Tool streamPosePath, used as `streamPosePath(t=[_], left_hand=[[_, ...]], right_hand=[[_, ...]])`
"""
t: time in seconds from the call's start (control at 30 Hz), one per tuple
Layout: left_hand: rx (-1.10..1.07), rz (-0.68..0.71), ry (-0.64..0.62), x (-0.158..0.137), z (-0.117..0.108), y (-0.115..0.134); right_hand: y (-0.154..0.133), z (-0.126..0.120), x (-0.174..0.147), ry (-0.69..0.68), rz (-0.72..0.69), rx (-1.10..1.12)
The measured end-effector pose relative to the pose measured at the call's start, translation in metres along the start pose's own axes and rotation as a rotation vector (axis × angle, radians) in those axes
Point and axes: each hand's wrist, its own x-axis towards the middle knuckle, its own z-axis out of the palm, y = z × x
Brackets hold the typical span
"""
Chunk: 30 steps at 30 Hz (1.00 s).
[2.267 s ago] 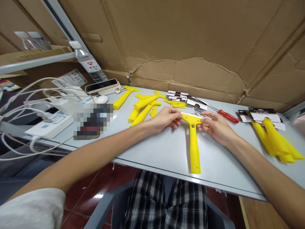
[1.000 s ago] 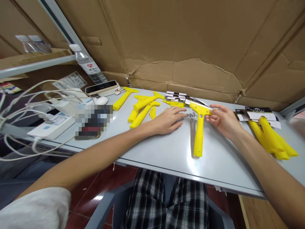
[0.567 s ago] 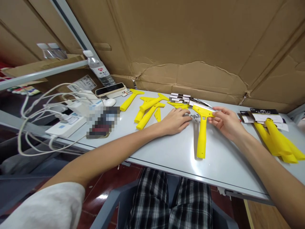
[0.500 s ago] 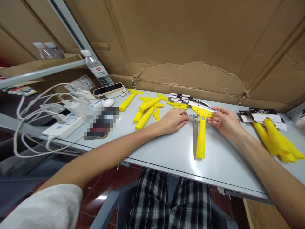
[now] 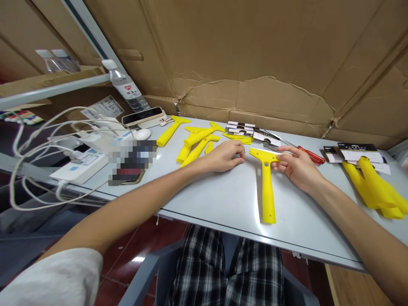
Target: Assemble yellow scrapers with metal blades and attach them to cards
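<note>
My right hand [image 5: 296, 168] pinches the right end of the head of a yellow T-shaped scraper handle [image 5: 268, 191], its grip pointing toward me. To the left, my left hand [image 5: 225, 155] rests on the table with fingers curled together; whatever they hold, if anything, is hidden. Behind that hand and wrist lie several more yellow scraper handles [image 5: 198, 148]. Farther back sit a stack of black-and-white cards [image 5: 240, 126] and another card [image 5: 266, 137]. A screwdriver with a red handle [image 5: 311, 155] lies just beyond my right hand.
Yellow handles with cards attached [image 5: 371, 182] are piled at the right. At the left are a power strip [image 5: 79, 168] with tangled white cables, a blurred phone [image 5: 134, 161], another phone [image 5: 143, 115] and a water bottle [image 5: 127, 87]. A cardboard wall [image 5: 248, 51] stands behind the table.
My left hand has drawn slightly left and its fingers have curled. The scraper handle in my right hand has come a little nearer, and a dark speckled patch beside it no longer shows. The red screwdriver handle has come into view.
</note>
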Motion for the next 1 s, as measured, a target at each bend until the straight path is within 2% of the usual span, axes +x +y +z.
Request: streamPosePath(t=[0.2, 0.27, 0.37, 0.5, 0.73, 1.0], left_hand=[[-0.167, -0.066, 0.231, 0.003, -0.001, 0.011], [-0.255, -0.092, 0.267, 0.003, -0.002, 0.016], [-0.346, -0.086, 0.252, 0.002, 0.0, 0.024], [-0.348, -0.035, 0.218, -0.001, 0.004, 0.029], [-0.267, -0.017, 0.293, -0.002, 0.009, 0.03], [-0.29, -0.145, 0.272, 0.001, 0.0, 0.03]], right_hand=[[0.002, 0.002, -0.002, -0.009, -0.001, -0.01], [0.003, 0.004, -0.004, -0.024, -0.001, -0.014], [0.005, 0.008, -0.007, -0.043, -0.005, -0.018], [0.005, 0.011, -0.01, -0.055, -0.006, -0.012], [0.006, 0.012, -0.009, -0.06, -0.007, -0.012], [0.007, 0.01, -0.008, -0.063, -0.006, -0.006]])
